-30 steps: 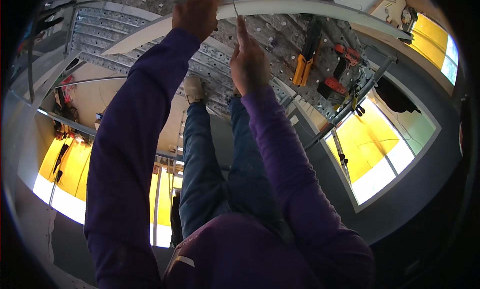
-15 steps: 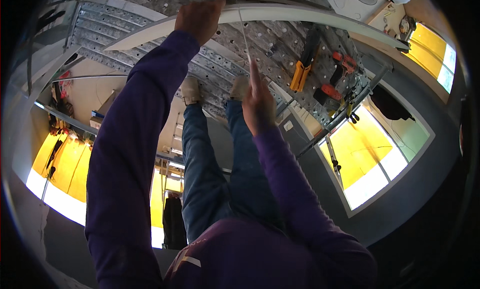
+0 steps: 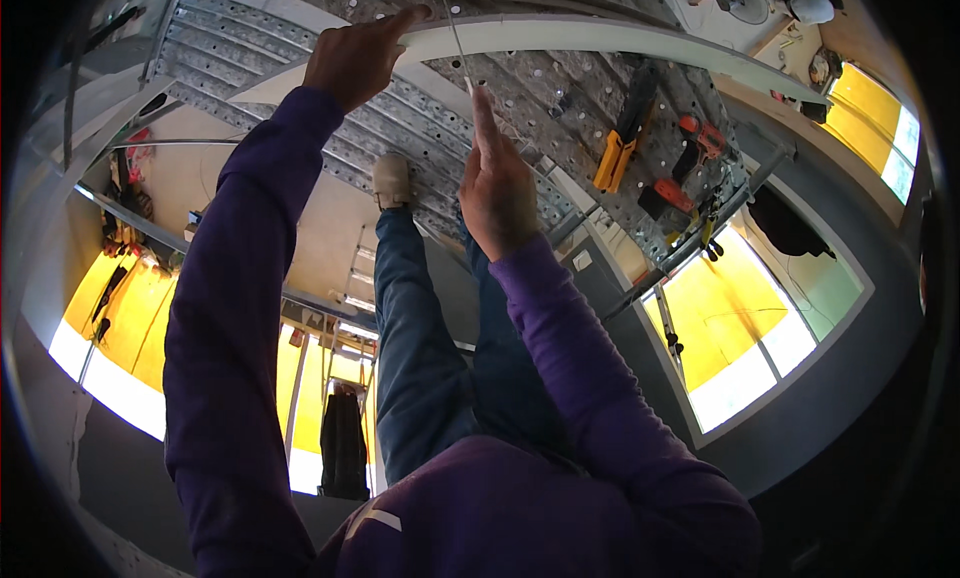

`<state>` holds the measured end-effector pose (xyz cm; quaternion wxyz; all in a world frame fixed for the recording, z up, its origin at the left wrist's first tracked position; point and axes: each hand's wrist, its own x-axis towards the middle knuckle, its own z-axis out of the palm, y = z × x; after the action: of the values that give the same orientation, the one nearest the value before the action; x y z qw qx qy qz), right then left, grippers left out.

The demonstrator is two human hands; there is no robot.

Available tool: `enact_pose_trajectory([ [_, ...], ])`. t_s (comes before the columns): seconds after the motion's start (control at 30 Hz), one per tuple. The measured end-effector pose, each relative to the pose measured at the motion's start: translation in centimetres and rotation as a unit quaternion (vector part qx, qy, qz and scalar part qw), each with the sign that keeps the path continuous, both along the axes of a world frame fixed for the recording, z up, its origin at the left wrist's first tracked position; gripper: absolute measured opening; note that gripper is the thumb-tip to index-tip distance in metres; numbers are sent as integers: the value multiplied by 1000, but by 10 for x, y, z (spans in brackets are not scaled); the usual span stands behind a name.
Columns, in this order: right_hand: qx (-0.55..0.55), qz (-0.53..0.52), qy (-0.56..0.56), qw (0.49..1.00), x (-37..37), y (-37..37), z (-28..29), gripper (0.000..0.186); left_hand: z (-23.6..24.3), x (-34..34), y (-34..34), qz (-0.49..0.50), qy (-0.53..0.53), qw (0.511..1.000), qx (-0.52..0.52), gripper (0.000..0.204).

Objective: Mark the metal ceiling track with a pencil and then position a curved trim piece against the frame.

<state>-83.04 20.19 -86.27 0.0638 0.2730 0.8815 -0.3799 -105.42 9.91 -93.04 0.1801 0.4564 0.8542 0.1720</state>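
A long, smooth, off-white board (image 3: 600,38) spans the upper part of the view, above ridged, perforated grey metal planks (image 3: 235,56), its edge bowed by the wide lens. The left hand (image 3: 355,60) lies over the board toward its left end, index finger stretched out, thumb apart; whether it grips firmly I cannot tell. The right hand (image 3: 497,193) is closed around a thin, straight, blade-like tool (image 3: 454,30), index finger extended along it, the slim shaft crossing in front of the board. To the right, on the pitted metal, rest a yellow-and-black tool (image 3: 615,158) with a chunky handle and a red-and-black cordless drill (image 3: 672,191).
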Motion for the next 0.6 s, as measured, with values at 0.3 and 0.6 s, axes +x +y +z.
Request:
enact_pose_trajectory([
  [0.3, 40, -9, 15, 999, 0, -22, 3, 80, -14, 2, -14, -77, 50, 995, 36, 67],
  [0.6, 17, 6, -60, 998, -6, -23, 31, 71, 2, 2, -22, -88, 74, 993, 1, 51],
])
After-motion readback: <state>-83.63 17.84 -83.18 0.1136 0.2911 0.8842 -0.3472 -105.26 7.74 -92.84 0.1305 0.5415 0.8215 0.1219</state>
